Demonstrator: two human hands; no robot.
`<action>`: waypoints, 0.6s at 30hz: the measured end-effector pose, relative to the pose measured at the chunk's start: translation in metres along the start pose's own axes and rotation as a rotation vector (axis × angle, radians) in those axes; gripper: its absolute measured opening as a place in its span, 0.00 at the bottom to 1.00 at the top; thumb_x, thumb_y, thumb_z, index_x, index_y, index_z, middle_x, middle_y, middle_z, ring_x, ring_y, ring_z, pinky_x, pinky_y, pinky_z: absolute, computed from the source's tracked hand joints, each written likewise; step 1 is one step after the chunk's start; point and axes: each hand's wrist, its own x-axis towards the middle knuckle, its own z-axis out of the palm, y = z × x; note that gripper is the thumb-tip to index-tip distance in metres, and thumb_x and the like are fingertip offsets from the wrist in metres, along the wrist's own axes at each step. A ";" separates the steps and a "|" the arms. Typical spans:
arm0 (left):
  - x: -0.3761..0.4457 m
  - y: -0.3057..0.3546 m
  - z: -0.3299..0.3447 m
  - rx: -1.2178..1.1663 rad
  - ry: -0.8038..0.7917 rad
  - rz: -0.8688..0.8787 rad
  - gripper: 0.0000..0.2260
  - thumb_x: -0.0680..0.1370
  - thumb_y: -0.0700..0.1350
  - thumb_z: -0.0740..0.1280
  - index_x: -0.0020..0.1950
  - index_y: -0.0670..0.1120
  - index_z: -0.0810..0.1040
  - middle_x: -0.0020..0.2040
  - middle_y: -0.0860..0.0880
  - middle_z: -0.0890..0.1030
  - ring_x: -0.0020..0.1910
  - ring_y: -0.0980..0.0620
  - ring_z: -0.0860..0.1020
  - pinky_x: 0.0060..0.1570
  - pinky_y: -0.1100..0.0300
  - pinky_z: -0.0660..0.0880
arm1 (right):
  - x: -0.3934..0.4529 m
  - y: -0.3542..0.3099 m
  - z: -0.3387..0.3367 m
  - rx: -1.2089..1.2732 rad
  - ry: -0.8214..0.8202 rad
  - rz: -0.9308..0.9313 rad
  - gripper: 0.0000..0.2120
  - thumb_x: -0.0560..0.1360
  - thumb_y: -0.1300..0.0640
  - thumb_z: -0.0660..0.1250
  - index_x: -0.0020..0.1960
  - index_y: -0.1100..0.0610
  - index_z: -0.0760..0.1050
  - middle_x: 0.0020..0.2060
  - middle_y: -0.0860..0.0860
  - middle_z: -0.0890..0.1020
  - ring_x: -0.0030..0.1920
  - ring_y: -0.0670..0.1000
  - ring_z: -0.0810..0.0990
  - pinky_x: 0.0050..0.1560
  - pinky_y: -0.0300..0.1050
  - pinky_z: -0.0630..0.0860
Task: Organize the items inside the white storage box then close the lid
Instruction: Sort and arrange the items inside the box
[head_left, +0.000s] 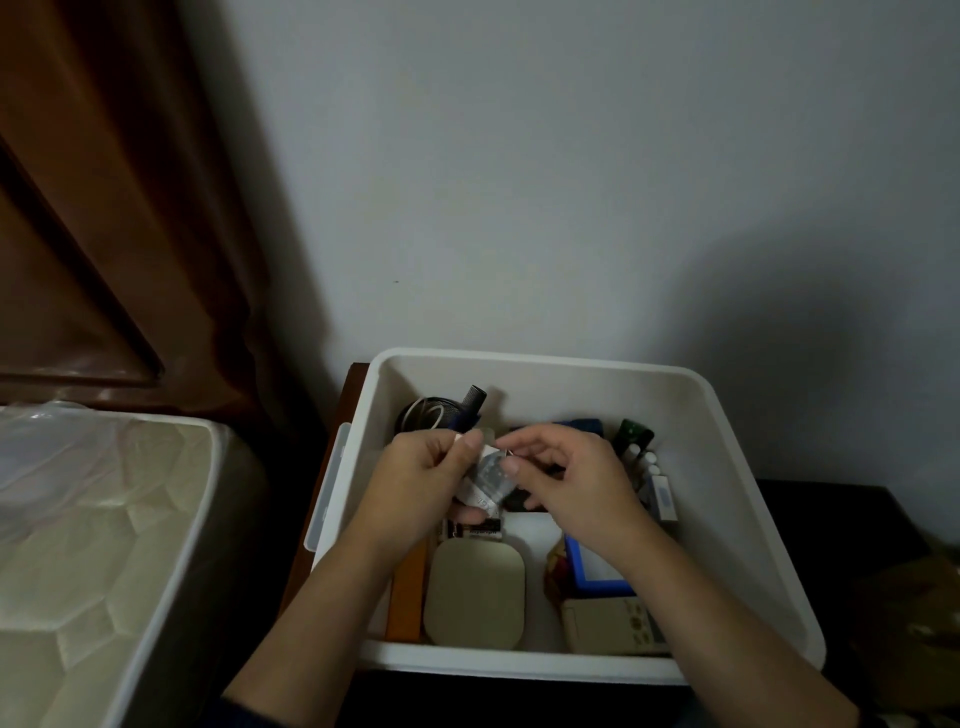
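Mattress (93, 519) at far left. White box (727, 441) sits open beside it, by the wall. Over the box, left hand (415, 478) has a curled grip on a small packet (488, 475); right hand (566, 478) pinches the packet's top edge. Below them in the box: orange case (408, 597), beige pouch (475, 592), blue frame (597, 571), remote (613, 626).
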 end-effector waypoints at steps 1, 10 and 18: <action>0.000 -0.002 -0.002 0.080 0.059 0.044 0.15 0.82 0.56 0.68 0.43 0.48 0.85 0.40 0.43 0.87 0.40 0.45 0.88 0.39 0.45 0.87 | 0.001 0.001 -0.001 -0.014 0.033 0.015 0.08 0.79 0.62 0.75 0.56 0.52 0.86 0.45 0.47 0.87 0.47 0.47 0.87 0.39 0.42 0.84; 0.002 -0.010 -0.005 0.505 0.086 0.021 0.14 0.84 0.41 0.67 0.60 0.61 0.78 0.52 0.57 0.83 0.53 0.57 0.84 0.50 0.59 0.83 | 0.022 0.019 -0.014 -0.673 -0.276 0.134 0.09 0.81 0.62 0.72 0.54 0.49 0.85 0.45 0.44 0.86 0.46 0.39 0.83 0.52 0.35 0.81; -0.002 -0.003 -0.004 0.578 0.017 0.015 0.11 0.84 0.39 0.66 0.64 0.51 0.78 0.52 0.51 0.83 0.50 0.55 0.83 0.51 0.52 0.83 | 0.032 0.027 0.001 -1.052 -0.407 -0.008 0.13 0.82 0.57 0.67 0.63 0.44 0.75 0.49 0.45 0.81 0.55 0.52 0.69 0.59 0.49 0.68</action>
